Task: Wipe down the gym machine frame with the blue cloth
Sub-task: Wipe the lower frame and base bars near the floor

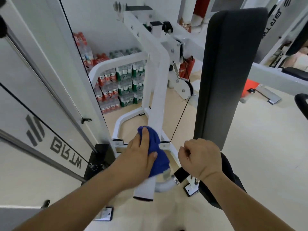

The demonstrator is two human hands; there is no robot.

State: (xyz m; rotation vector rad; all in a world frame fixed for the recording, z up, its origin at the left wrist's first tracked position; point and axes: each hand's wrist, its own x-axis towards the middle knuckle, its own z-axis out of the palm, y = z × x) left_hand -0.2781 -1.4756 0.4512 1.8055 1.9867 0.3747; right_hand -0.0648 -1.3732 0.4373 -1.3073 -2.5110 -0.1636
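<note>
1 blue cloth (160, 158) on white frame (157, 90), beige floor (250, 147).

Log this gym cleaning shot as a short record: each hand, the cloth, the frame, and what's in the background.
left hand: grips the blue cloth, pressing it against the white frame
right hand: wrapped round the black handle
blue cloth: bunched, low on the frame
back pad: dark, upright, right of the frame
background: stacked packs of bottled water behind the frame
</note>
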